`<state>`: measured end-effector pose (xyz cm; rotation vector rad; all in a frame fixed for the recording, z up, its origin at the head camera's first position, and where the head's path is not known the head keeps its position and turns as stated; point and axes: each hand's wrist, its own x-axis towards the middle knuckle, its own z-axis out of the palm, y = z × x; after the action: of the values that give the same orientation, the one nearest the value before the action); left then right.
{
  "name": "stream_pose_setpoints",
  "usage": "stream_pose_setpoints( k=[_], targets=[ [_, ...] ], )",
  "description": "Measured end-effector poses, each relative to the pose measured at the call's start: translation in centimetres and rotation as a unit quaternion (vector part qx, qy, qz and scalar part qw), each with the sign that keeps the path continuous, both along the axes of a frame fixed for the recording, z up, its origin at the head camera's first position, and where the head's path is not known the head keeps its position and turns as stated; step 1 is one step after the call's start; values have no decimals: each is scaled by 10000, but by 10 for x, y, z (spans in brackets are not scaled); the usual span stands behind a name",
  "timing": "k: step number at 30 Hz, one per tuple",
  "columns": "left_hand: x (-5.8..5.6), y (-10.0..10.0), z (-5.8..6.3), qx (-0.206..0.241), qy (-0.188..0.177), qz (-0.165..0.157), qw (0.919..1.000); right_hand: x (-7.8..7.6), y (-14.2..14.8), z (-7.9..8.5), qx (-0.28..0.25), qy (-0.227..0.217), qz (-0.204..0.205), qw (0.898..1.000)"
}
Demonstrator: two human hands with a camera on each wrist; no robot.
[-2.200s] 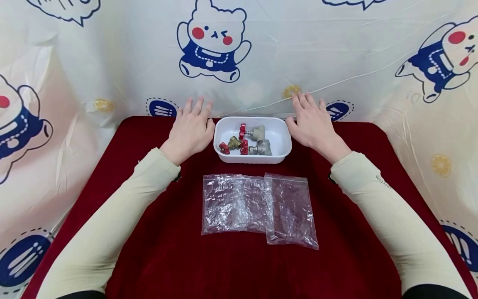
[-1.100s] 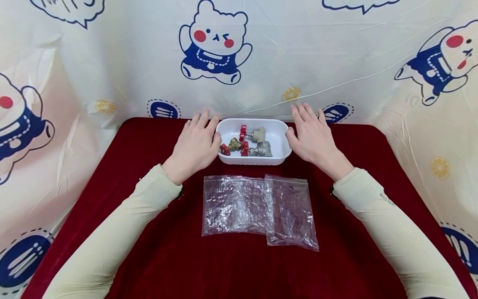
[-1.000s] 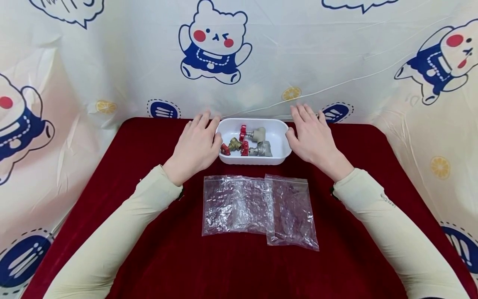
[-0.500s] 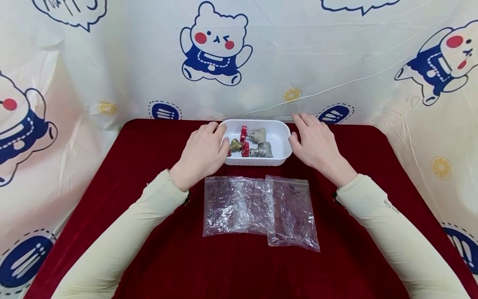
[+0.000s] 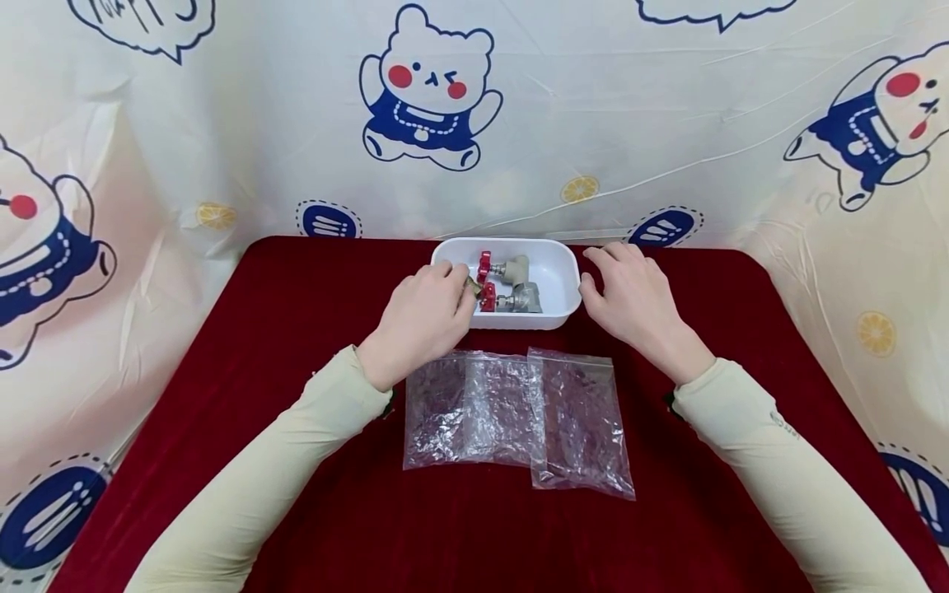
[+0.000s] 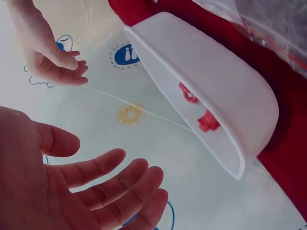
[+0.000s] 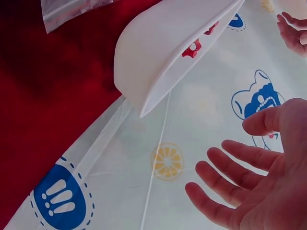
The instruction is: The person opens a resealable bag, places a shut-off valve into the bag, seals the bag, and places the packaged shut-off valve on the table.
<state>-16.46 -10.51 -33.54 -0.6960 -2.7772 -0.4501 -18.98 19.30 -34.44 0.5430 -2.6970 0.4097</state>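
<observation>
One cartoon-print curtain (image 5: 296,123) stands behind the desk (image 5: 474,543), which a dark red cloth covers. On it lie two clear zip bags, flat, the right bag (image 5: 582,428) overlapping the edge of the left bag (image 5: 474,420). Just beyond them sits a white tray (image 5: 559,272). The left hand (image 5: 426,313) is over its left end, fingers bent; the wrist view shows a loosely open palm, so I cannot tell whether it has hold of anything. The right hand (image 5: 636,298) is loosely open and holds nothing, its thumb just beside the rim. In the tray are a beige valve (image 5: 516,269), a grey valve (image 5: 525,298) and, partly hidden at the left fingertips, a brass valve (image 5: 473,286).

The brass valve could slip if pinched only by its edge, or snag the neighbouring red handle (image 5: 488,296). A knuckle against the rim might shift the tray.

Curtain lettering (image 5: 141,12) is cut off; the right sleeve's print (image 5: 784,426) is too small to read.
</observation>
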Motion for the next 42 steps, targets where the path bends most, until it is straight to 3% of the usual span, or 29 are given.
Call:
stream_pose_setpoints(
  k=[9,23,33,42],
  targets=[
    [6,13,-8,92,-65,-122,9999,13,3,-6,-325,137,346,9988],
    [18,23,-26,-231,-486,-150,9984,28,4,-23,-222,-303,448,9983],
    [28,30,-40,-584,-737,-333,9950,33,2,-37,221,-108,710,9972],
    [33,34,-46,-690,-730,-400,9941,42,-2,-47,690,-945,1055,9875]
  ],
)
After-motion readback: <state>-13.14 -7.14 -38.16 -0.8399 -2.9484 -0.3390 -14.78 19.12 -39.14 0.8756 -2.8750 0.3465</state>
